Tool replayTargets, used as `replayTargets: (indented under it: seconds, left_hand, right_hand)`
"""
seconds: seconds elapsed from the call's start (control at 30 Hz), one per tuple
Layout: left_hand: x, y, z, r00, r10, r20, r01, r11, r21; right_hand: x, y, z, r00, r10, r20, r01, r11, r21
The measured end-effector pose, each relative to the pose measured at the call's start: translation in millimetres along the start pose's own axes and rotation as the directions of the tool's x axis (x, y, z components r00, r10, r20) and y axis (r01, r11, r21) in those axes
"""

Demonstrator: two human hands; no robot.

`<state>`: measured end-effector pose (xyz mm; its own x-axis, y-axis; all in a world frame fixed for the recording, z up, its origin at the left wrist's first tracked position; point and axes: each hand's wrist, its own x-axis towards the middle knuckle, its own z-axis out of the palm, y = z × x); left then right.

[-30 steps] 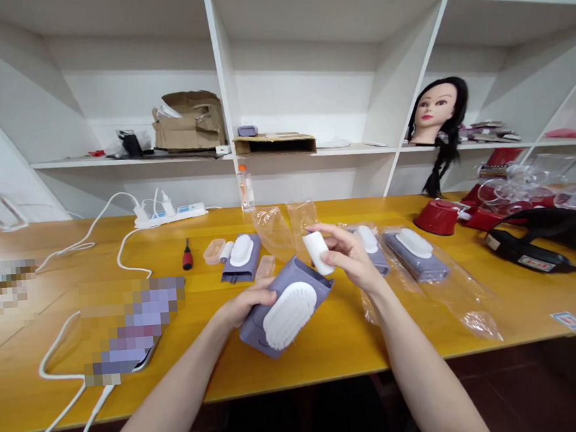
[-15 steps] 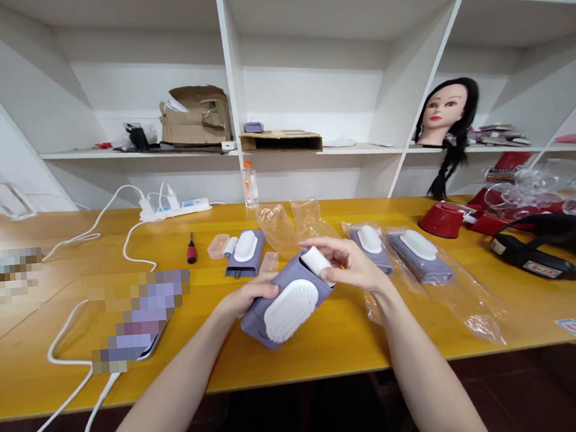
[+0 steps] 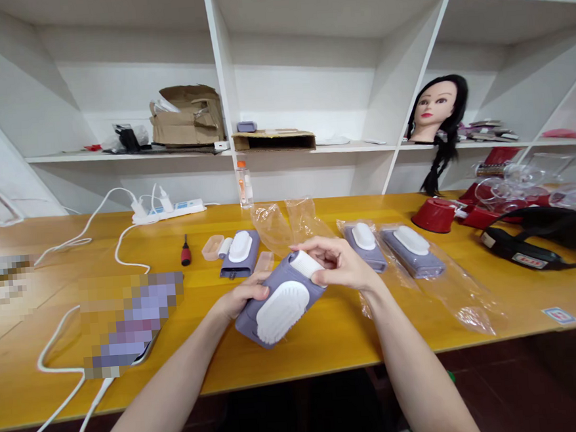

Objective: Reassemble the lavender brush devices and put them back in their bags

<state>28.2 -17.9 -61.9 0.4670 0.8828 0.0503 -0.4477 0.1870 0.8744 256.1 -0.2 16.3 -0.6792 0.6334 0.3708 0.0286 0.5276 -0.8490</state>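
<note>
My left hand (image 3: 239, 296) grips a lavender case (image 3: 285, 277) from its side, and a white oval brush head (image 3: 282, 312) faces up on the case. My right hand (image 3: 338, 262) sits at the case's upper end, its fingers over a white cylindrical cap (image 3: 306, 265). The cap lies against that end of the case, and my fingers hide part of it. Close to my right hand, a similar lavender case in a clear plastic bag (image 3: 364, 245) lies on the table.
A third bagged case (image 3: 411, 252) lies to the right. On the left are an unbagged case (image 3: 239, 253), a small peach tray (image 3: 212, 247) and a red-handled screwdriver (image 3: 185, 251). A pixelated object (image 3: 128, 322) and white cables lie on the yellow wooden table (image 3: 317, 345).
The white cap has gone from upright in my right hand to lying down against the case's upper end. My right hand has moved down and to the left with it.
</note>
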Motion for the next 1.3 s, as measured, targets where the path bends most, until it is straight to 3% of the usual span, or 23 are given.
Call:
replayTargets:
  seconds: [0.13, 0.47, 0.6, 0.67, 0.73, 0.8, 0.97, 1.07, 1.17, 1.3]
  left_hand:
    - [1, 0, 1.5, 0.996, -0.057, 0.074, 0.050, 0.994, 0.097]
    - [-1, -3, 0.7, 0.997, -0.052, 0.052, 0.052, 0.999, 0.000]
    - [0, 1, 7.3, 0.990, -0.083, 0.112, 0.089, 0.995, -0.047]
    - [0, 4, 10.9, 0.990, -0.077, 0.116, 0.086, 0.993, -0.076]
    - [-1, 6, 13.7, 0.992, -0.072, 0.100, 0.082, 0.991, -0.106]
    - [-1, 7, 15.1, 0.994, -0.070, 0.085, 0.081, 0.989, -0.125]
    - [1, 4, 12.0, 0.995, -0.049, 0.083, 0.061, 0.987, -0.150]
    - [3, 1, 9.4, 0.996, -0.045, 0.071, 0.056, 0.986, -0.159]
    - [5, 0, 9.4, 0.997, -0.056, 0.053, 0.062, 0.990, -0.124]
    - [5, 0, 12.0, 0.998, -0.058, 0.018, 0.059, 0.993, -0.103]
  right_hand:
    - [3, 5, 4, 0.999, 0.000, -0.036, 0.001, 0.999, 0.047]
    - [3, 15, 17, 0.980, -0.135, -0.146, 0.122, 0.988, -0.092]
    - [6, 19, 16, 0.985, -0.085, -0.148, 0.078, 0.996, -0.050]
    - [7, 22, 14, 0.969, -0.067, -0.240, 0.063, 0.998, -0.025]
    - [7, 23, 12, 0.923, -0.107, -0.369, 0.101, 0.994, -0.036]
    - [6, 21, 12, 0.890, -0.165, -0.425, 0.138, 0.986, -0.094]
    - [6, 14, 22, 0.951, -0.198, -0.236, 0.153, 0.969, -0.194]
    - [10, 19, 29, 0.944, -0.133, -0.303, 0.109, 0.989, -0.095]
    - [15, 28, 31, 0.922, 0.057, -0.383, -0.006, 0.991, 0.133]
    - [19, 34, 28, 0.885, 0.346, -0.310, -0.160, 0.853, 0.496]
